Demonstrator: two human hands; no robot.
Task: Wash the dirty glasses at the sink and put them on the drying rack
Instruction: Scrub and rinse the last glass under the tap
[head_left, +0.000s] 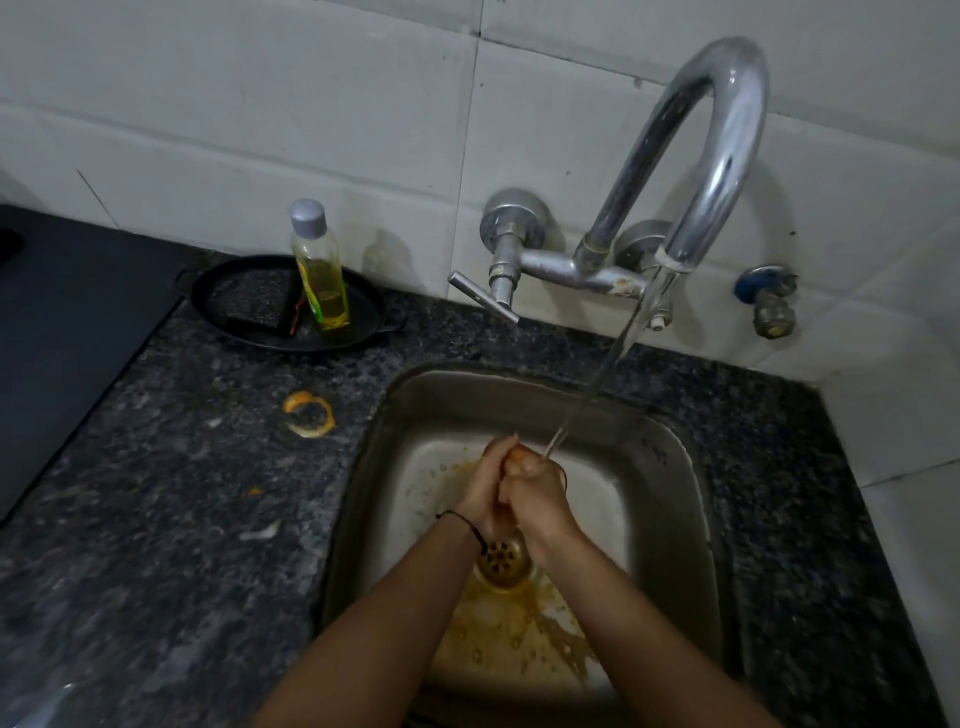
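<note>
left hand and right hand clasped together, contents unclear | water stream lands on them | sink below

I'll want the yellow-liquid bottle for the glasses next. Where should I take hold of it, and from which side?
Probably round the mid-body of the yellow-liquid bottle, below its grey cap: it stands upright, slim and round, in the black pan. Come from its right, the sink side, since the scrub pad lies at its left and the tiled wall is behind.
</note>
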